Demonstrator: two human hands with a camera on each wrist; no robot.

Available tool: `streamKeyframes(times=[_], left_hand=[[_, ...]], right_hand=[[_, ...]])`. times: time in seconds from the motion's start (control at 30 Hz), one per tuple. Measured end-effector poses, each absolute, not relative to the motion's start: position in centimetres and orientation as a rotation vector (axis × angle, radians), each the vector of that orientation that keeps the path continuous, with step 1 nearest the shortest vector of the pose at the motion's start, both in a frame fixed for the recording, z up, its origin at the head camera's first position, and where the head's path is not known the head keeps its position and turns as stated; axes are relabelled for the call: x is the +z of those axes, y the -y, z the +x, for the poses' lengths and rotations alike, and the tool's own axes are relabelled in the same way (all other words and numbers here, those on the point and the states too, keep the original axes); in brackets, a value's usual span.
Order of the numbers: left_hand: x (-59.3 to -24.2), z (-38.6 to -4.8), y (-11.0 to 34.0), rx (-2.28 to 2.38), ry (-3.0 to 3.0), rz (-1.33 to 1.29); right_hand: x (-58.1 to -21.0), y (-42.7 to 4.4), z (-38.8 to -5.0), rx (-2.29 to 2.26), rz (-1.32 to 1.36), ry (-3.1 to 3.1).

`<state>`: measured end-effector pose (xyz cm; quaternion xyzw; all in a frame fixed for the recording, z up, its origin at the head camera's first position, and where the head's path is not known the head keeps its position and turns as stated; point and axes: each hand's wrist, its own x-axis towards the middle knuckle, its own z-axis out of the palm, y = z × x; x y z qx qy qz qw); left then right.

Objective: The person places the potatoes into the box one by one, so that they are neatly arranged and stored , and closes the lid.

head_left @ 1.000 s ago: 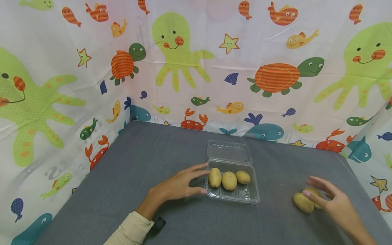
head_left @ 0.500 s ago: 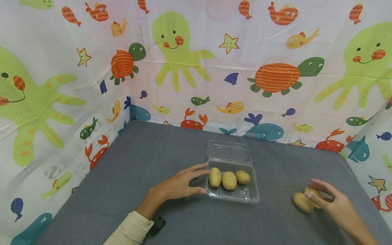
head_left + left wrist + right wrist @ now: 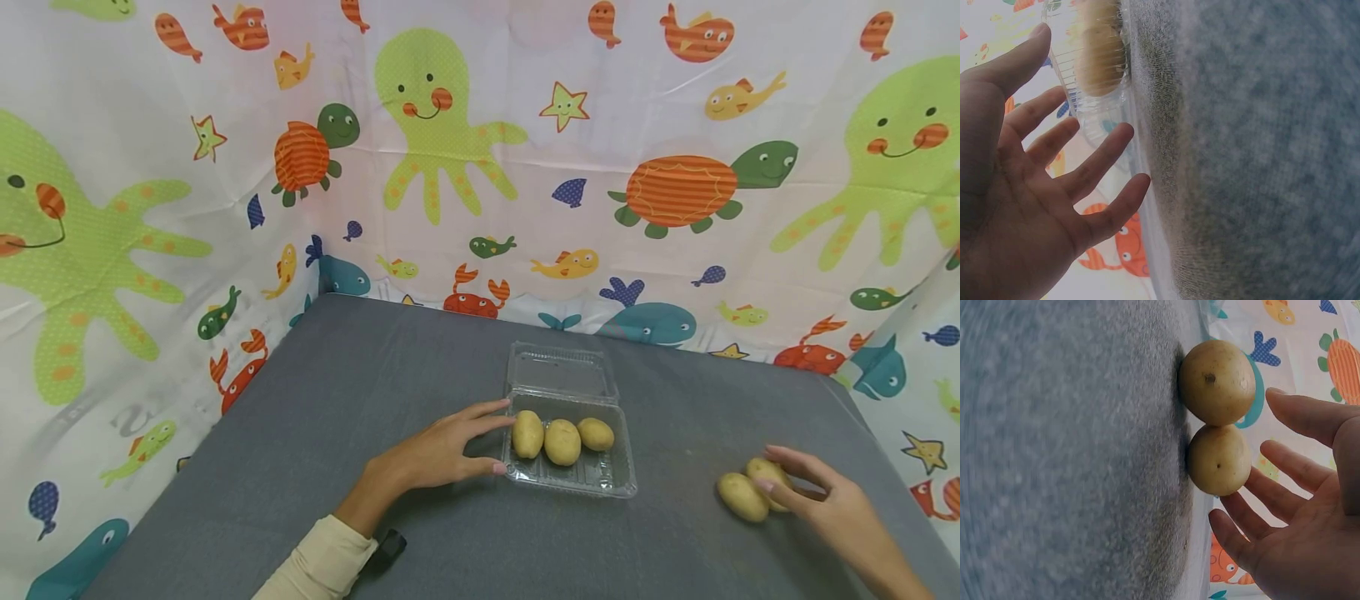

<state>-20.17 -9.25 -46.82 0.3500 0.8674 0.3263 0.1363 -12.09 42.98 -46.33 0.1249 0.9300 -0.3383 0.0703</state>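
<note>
A clear plastic clamshell container (image 3: 613, 477) lies with its lid (image 3: 562, 372) folded back, holding three potatoes in a row, the middle one (image 3: 562, 442) between two others. At its left side is my left hand (image 3: 438, 450), fingers and thumb spread, tips at the container's edge. On the right, two loose potatoes touch each other, a left one (image 3: 742, 497) and a right one (image 3: 767, 477). My right hand (image 3: 836, 500) reaches round the right potato (image 3: 1219, 460). In the right wrist view its thumb stands off from that potato, and some fingertips lie close by or behind it.
A dark grey cloth (image 3: 375, 358) covers the table. White curtains (image 3: 525, 208) printed with sea animals stand along the back and both sides. On the left wrist sits a small black device (image 3: 386, 550), near a beige sleeve (image 3: 322, 558).
My right hand has come down slightly and moved a little to the right, its fingers now lower about the right potato. The left hand, container and potatoes have stayed in place.
</note>
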Motion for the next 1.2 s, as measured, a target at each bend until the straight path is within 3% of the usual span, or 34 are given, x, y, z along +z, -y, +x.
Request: streamKeyframes(times=[1.2], left_hand=[[-46.6, -20.1, 9.2, 0.939, -2.516, 1.021]], right_hand=[[-47.5, -45.0, -12.0, -0.938, 0.512, -2.776]])
